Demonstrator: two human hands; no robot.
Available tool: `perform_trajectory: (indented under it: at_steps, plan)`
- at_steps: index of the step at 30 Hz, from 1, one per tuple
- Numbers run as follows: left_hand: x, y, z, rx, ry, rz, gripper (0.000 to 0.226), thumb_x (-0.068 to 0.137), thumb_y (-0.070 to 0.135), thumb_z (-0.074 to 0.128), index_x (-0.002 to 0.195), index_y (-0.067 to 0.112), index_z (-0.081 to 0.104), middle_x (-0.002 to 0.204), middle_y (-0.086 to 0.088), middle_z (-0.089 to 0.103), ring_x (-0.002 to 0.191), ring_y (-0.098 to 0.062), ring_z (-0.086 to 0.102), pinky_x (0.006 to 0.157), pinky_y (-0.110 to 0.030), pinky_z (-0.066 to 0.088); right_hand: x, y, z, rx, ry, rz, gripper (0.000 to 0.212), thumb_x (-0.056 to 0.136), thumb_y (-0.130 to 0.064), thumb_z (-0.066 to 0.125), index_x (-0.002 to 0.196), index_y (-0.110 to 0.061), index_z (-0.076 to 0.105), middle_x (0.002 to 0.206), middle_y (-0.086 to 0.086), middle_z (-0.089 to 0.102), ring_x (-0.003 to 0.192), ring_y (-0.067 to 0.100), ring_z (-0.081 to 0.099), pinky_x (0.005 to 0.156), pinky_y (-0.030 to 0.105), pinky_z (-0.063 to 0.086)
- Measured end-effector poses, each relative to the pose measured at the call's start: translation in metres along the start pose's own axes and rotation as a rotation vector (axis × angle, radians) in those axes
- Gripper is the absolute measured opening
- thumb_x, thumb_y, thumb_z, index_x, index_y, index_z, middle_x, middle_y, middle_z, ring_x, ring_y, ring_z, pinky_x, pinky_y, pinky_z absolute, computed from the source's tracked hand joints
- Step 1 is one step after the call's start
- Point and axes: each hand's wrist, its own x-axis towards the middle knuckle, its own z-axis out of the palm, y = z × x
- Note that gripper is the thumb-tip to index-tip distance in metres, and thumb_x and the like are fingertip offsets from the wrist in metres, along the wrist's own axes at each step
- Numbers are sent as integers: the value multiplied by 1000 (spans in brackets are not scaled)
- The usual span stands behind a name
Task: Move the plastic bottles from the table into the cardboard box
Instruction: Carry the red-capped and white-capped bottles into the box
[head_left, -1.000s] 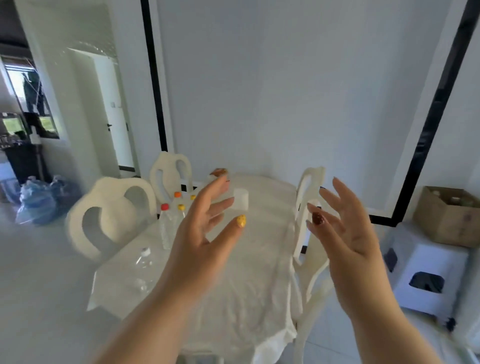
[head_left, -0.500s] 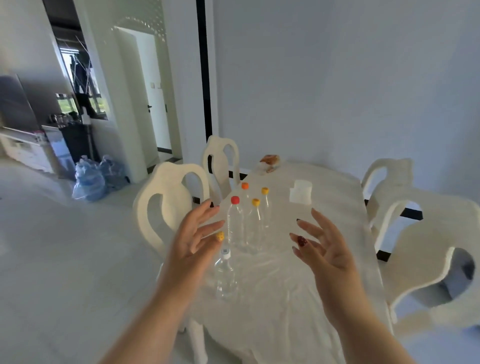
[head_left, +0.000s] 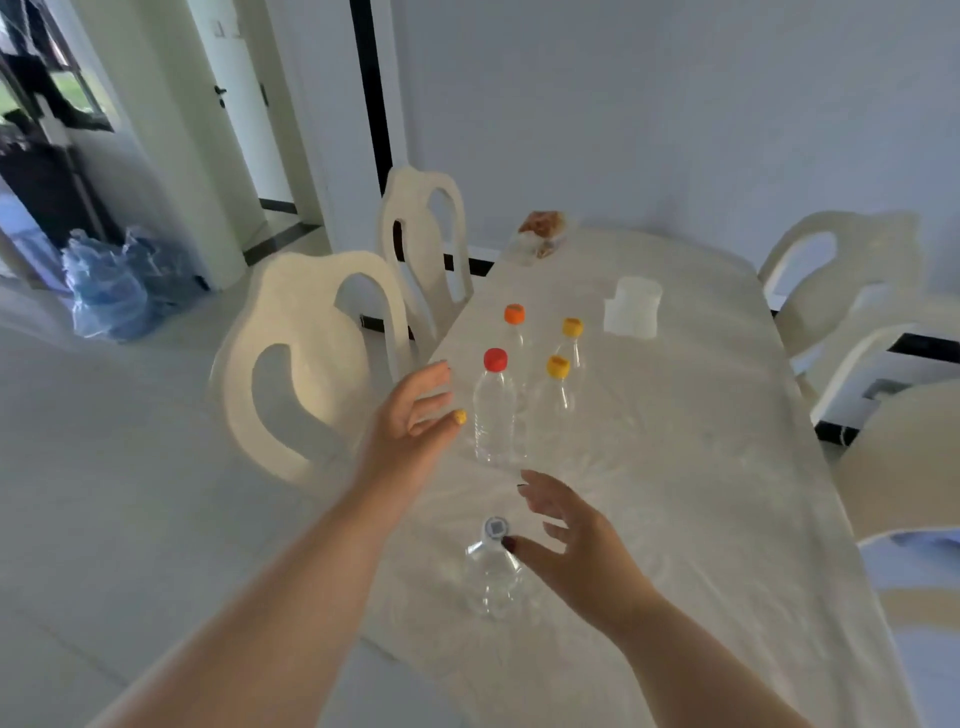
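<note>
Several clear plastic bottles stand on the white table (head_left: 701, 467). The nearest is a short one with a white cap (head_left: 491, 569), near the front left edge. Behind it stand a red-capped bottle (head_left: 493, 410), two yellow-capped ones (head_left: 557, 395) (head_left: 571, 340) and an orange-capped one (head_left: 514, 327). My left hand (head_left: 413, 421) is open, fingers spread, just left of the red-capped bottle and not touching it. My right hand (head_left: 576, 545) is open beside the white-capped bottle, its thumb close to the cap. The cardboard box is out of view.
A white container (head_left: 631, 306) and a bag of food (head_left: 543, 226) sit farther back on the table. White chairs stand at the left (head_left: 291, 364) (head_left: 421, 244) and right (head_left: 841, 275). Blue water jugs (head_left: 114, 280) lie on the floor by the doorway.
My view has swung left and down, from the box and stool at the right onto the table. Both hands have dropped toward the bottles, the right one arriving at the white-capped bottle.
</note>
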Motion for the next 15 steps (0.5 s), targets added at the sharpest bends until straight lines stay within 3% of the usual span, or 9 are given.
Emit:
perform_trajectory:
  at_steps: [3, 6, 11, 15]
  plan:
    - [42, -31, 1, 37, -77, -50, 57, 76, 28, 68, 132, 33, 56, 137, 10, 59, 127, -7, 56, 110, -41, 44, 11, 14, 15, -117, -4, 84, 71, 72, -33, 85, 136, -30, 55, 131, -16, 60, 121, 0, 55, 105, 28, 44]
    - [70, -56, 9, 94, -171, -73, 70, 76, 34, 68, 143, 30, 46, 149, 8, 49, 134, -6, 47, 114, -36, 38, 13, 21, 26, -198, 39, 148, 71, 68, -40, 85, 133, -31, 58, 131, -20, 60, 120, -6, 53, 106, 22, 42]
    - [109, -88, 29, 160, -293, -117, 81, 73, 32, 70, 148, 24, 39, 153, 3, 42, 139, -12, 41, 114, -37, 35, 8, 28, 49, -228, 171, 243, 57, 66, -43, 84, 119, -40, 64, 115, -36, 58, 98, -30, 47, 89, 2, 38]
    - [128, -102, 45, 210, -268, -103, 75, 80, 21, 75, 147, 21, 41, 149, 0, 48, 138, -16, 43, 111, -32, 34, 5, 29, 57, -200, 219, 227, 50, 68, -37, 85, 115, -36, 69, 115, -28, 66, 110, -13, 58, 97, 13, 44]
